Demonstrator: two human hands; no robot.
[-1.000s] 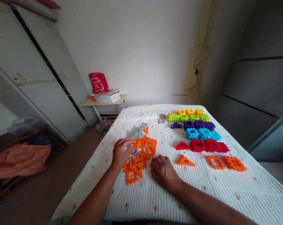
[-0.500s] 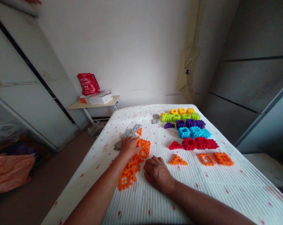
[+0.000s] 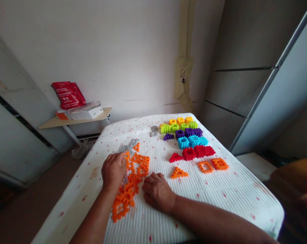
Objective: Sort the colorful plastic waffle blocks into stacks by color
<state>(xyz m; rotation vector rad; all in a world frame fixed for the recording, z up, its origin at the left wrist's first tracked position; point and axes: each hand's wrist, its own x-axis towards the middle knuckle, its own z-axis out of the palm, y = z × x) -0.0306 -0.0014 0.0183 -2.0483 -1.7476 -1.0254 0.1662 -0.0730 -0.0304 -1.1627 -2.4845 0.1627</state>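
My left hand rests with curled fingers on a loose heap of orange lattice pieces on the white mattress; whether it grips one I cannot make out. Grey pieces lie just beyond the heap. My right hand lies knuckles-up at the heap's right edge, fingers bent under, nothing seen in it. A single orange triangle sits to its right.
Sorted rows lie further right: orange squares, red pieces, blue, purple, green and yellow. A small side table with a white box and red bag stands at the wall.
The view has swung to the right. My left hand has pulled back toward me over the orange heap; my right hand stays at the heap's edge.
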